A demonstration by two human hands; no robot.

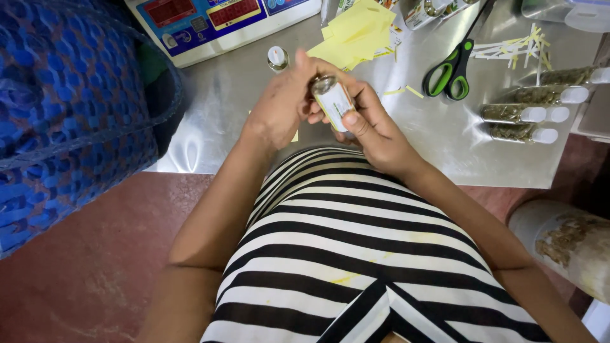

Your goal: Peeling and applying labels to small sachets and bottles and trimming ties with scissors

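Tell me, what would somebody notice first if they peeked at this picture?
Probably the two hands in the middle: the left hand and right hand hold a small labelled bottle together above the shiny metal table. Next, the green-handled scissors to the right, and beside them, a row of filled bottles with white caps lying on their sides.

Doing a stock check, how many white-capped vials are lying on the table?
4, at the table's right edge: top one, second, third, nearest. More may be hidden.
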